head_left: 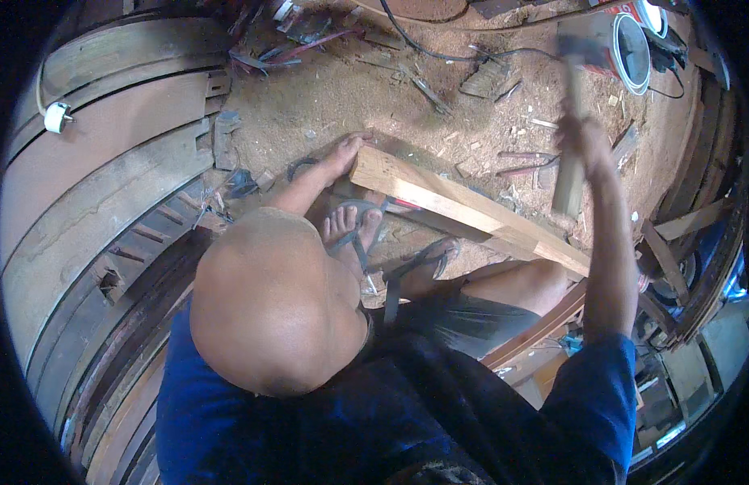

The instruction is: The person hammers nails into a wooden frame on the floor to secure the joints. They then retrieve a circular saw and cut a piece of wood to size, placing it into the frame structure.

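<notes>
My right hand (584,148) is raised at the right, its fingers wrapped round the wooden handle of a hammer (567,190). The hammer's dark head points away from me and is blurred. A squared wooden beam (463,204) slants from the middle down to the right, in front of my feet. At its left end my left hand (345,155) grips the wood, with some fingers out of sight behind it. Most of my left forearm is hidden. Beyond the beam, a pair of red-handled pincers (526,168) lies on the sawdust-covered ground.
A white-rimmed bucket (631,55) stands at the far right. Long boards (108,149) are stacked along the left side. A dark cable (439,55) crosses the ground at the back, among wood scraps. A white plug (57,118) hangs at the left. My sandaled feet (362,230) are close to the beam.
</notes>
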Demonstrator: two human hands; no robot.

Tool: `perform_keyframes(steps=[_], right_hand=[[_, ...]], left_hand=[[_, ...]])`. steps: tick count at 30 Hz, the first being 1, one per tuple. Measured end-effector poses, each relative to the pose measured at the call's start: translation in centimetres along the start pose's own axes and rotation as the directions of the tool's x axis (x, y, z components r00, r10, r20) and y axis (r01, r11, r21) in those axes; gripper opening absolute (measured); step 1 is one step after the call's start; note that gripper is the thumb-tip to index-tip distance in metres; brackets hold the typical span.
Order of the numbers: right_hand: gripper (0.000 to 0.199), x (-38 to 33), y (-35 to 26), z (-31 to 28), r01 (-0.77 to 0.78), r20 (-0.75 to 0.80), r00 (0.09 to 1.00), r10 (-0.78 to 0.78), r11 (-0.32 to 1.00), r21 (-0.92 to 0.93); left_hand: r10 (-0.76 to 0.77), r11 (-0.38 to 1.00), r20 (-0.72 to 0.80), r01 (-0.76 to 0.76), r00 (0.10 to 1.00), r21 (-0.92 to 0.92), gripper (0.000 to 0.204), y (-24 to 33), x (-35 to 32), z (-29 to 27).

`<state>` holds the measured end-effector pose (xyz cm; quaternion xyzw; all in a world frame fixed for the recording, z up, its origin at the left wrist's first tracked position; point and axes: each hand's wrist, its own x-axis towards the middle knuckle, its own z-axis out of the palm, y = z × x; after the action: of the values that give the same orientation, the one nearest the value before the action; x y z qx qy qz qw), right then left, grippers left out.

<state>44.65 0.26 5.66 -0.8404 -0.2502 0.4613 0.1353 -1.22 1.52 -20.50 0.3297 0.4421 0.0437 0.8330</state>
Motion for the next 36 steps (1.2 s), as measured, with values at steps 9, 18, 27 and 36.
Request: perform_keyframes(steps=[9,18,27,36], right_hand=[[0.03,-4.9,3.2,10.2,0.174,0.365,0.931,0.025,0.847,-0.502],[0.025,0.5,-3.3,6.6,0.005,-0.009,1.0,-0.002,0.966,0.258],[0.038,-6.6,-0.1,9.2,-0.023,0.556,0.771,0.309,0.887,-0.461],[0.029,-5.7,3.0,13.6,0.05,0.62,0.773,0.131,0.963,-0.266]], left_hand=[[-0.085,0.994,0.08,0.079,0.993,0.078,0.047,2.5,0.9,2.7],[-0.065,0.994,-0.008,0.065,0.998,0.086,0.046,2.5,-0.7,1.2],[0.009,1.0,0.035,-0.01,0.999,0.026,0.047,2.2,-0.3,2.0],[-0.054,0.998,0.048,0.052,0.997,0.03,0.053,0.4,0.8,0.2]])
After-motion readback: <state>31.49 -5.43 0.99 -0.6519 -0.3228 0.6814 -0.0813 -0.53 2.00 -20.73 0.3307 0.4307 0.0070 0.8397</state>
